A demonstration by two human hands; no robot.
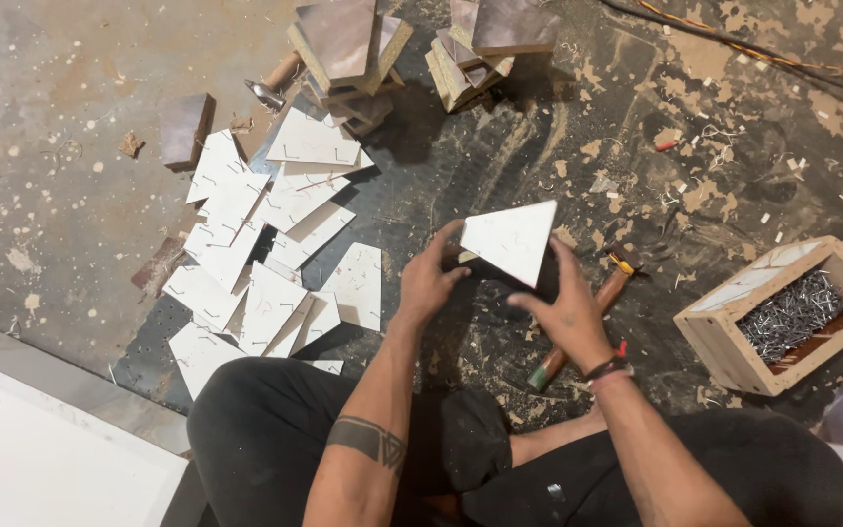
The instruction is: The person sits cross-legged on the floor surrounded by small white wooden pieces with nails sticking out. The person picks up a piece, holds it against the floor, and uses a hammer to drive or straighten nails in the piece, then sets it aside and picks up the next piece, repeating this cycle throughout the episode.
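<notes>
At the centre of the frame, above the dusty floor (70,117), both hands hold a white triangular board piece (511,240). The left hand (428,278) pinches its left corner with curled fingers; the right hand (568,304) grips the lower tip with fingers closed around it. The piece looks stiff, thin and light, best held by its edges. Its long axis runs roughly vertical, apex pointing down.

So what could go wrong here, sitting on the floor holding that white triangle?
The white triangular board, held between the left hand and right hand, has staples in its face; those could prick the skin. The open wooden box of nails sits close by the knee and could tip. The hammer lying under the right wrist could get knocked.
</notes>
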